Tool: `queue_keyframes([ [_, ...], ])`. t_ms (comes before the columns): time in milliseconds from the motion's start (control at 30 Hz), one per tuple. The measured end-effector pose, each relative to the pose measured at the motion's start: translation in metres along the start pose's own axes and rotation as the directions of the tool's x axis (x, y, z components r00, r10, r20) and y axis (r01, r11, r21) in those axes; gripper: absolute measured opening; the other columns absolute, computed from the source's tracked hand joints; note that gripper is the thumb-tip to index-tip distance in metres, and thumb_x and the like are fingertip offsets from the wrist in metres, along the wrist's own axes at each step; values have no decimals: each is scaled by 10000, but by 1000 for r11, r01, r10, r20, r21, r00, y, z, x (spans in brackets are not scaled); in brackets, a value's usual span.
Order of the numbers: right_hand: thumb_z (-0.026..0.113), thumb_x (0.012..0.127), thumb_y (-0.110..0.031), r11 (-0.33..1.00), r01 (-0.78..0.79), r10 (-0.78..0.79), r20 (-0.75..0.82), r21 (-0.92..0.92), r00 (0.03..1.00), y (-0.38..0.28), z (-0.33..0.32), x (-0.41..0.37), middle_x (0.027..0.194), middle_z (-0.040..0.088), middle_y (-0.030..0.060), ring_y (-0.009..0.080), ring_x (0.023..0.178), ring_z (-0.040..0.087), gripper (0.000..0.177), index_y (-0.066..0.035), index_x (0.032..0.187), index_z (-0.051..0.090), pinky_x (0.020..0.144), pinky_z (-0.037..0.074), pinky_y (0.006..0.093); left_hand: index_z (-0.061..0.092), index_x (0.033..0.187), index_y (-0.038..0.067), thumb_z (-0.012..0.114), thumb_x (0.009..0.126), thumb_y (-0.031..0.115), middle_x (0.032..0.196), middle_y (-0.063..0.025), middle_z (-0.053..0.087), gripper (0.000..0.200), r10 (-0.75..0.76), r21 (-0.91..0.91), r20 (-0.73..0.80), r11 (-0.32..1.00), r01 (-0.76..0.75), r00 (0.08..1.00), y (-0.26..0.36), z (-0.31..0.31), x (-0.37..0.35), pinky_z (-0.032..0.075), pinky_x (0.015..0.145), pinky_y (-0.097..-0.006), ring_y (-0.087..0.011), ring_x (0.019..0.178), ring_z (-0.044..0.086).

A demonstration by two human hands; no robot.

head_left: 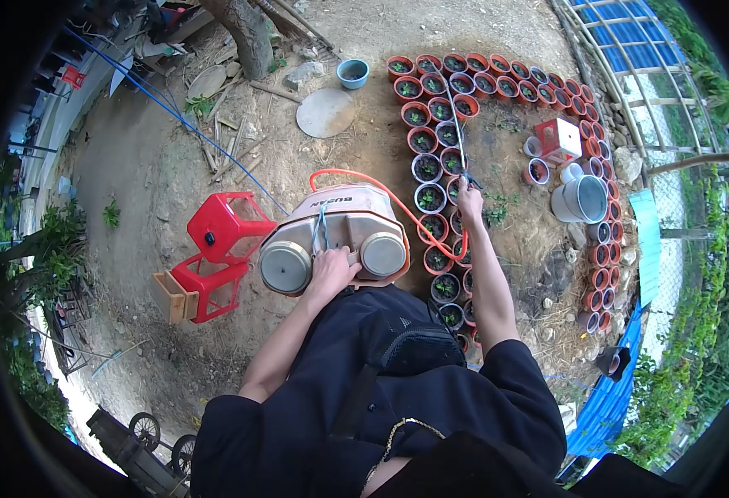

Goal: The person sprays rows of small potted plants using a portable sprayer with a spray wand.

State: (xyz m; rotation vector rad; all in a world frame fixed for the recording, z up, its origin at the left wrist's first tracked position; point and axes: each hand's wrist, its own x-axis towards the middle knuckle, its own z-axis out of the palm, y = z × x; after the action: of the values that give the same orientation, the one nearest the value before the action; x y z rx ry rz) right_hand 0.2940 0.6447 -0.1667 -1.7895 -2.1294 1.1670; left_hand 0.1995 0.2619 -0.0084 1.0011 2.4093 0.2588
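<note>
A whitish sprayer tank (344, 203) with two round caps hangs in front of my body. My left hand (332, 272) is closed round the grip on its top, between the caps. My right hand (469, 202), arm stretched forward, grasps the handle of a spray wand (457, 124). The thin metal tube of the wand reaches away over the potted seedlings (425, 168). An orange hose (403, 207) loops from the tank side toward my right hand. Whether liquid leaves the tip cannot be seen.
Rows of pots form a bent line ahead and along the right (600, 253). Red plastic stools (222, 228) and a wooden box (173, 297) sit on the left. A blue-green basin (353, 74) lies ahead. A metal bucket (580, 199) and a red-white crate (558, 141) stand between the rows.
</note>
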Motion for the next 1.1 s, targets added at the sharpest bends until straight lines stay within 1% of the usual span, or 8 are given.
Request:
queue_keyframes([
  [233,487,995,-570,1000,7,-7,-2,6,1000,-17,-20,-28,798,708,222,307,709,702,685,77,1000,712,652,514,439,661,975,4,726,850,386,900,-252,706,407,-14,-23,26,1000,14,1000,2,-3,-3,509,875,-517,-432,933,676],
  [367,477,997,-577,999,-15,16,-12,33,1000,23,-19,-37,771,696,213,318,754,699,697,77,910,701,694,507,444,662,992,4,730,849,379,913,-252,708,408,-31,-30,22,999,32,999,0,1,-4,511,879,-516,-434,940,676],
  [400,470,998,-587,1000,-2,2,-40,-11,999,30,-25,-48,723,675,185,279,695,677,707,71,856,683,647,493,430,663,999,3,731,848,376,919,-253,709,408,-33,-36,15,999,33,999,0,3,-5,512,880,-517,-434,944,676],
  [567,464,1001,-595,996,-39,38,14,83,999,50,-55,-124,679,641,157,269,662,651,709,65,842,665,638,478,436,666,1005,4,730,847,366,925,-249,712,400,-46,-38,35,998,48,998,3,3,-9,503,897,-509,-426,943,678],
  [600,462,1006,-588,999,12,-11,-37,50,999,54,-56,-135,653,625,144,255,630,637,702,64,830,655,617,472,431,668,1001,9,730,848,364,919,-244,714,392,-51,-40,27,998,52,998,3,4,-9,492,912,-503,-420,934,681],
  [700,461,1013,-575,991,-80,76,37,109,996,64,-60,-151,640,619,153,262,624,636,698,72,819,639,619,473,438,669,1002,8,731,846,361,928,-243,716,390,-36,-42,36,998,38,999,4,6,-12,492,916,-501,-419,939,681],
  [767,458,1017,-570,997,-10,10,-4,75,1000,66,-58,-158,626,606,156,259,614,628,698,75,804,623,614,469,443,668,1004,8,729,847,359,926,-242,716,390,-28,-35,43,999,29,999,6,6,-15,492,915,-500,-417,939,681],
  [1100,440,1025,-565,995,-44,41,29,91,999,64,-64,-177,677,625,199,271,634,616,701,76,796,606,637,469,444,661,1000,-10,711,854,360,935,-257,709,401,7,-18,58,1000,-6,998,12,8,-26,523,870,-507,-428,940,679],
])
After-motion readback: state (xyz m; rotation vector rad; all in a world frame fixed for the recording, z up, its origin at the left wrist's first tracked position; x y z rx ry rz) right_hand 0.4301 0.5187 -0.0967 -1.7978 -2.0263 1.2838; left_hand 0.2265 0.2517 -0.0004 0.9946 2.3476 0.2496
